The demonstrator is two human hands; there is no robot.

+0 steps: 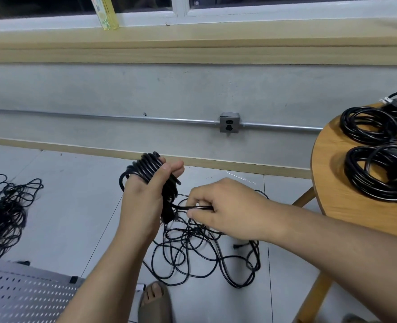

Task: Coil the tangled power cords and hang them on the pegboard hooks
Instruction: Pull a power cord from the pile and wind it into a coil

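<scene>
Pale floor tiles run up to a grey concrete wall with a metal wall socket (229,125) on a conduit. A round wooden table (325,183) stands at the right.

On that table lie at least three finished coils (368,125) of black power cord, side by side and partly overlapping. These look done as far as coiling goes, though none is hung.

The person's left hand (144,199) is raised over the floor and grips a half-wound coil (149,167). The fingers are curled round the bunched loops and the thumb is pressed on top to keep them from slipping. A plug end hangs from the bunch just below the palm. The right hand (225,208) is close beside it, pinching the free strand (193,207) of the same cord between thumb and fingertips, the other fingers curled in.

That strand drops into a loose tangle (204,255) on the tiles under both hands. It crosses itself many times, so much of this cord appears unwound.

A second tangled pile (4,213) sits well apart at the left edge and looks untouched.

A white pegboard (25,297) shows at the bottom left corner, near a sandalled foot (155,301). Nothing hangs on the visible part, and no hooks can be made out.

By this showing the coiling is perhaps halfway and the hanging has not begun.
</scene>
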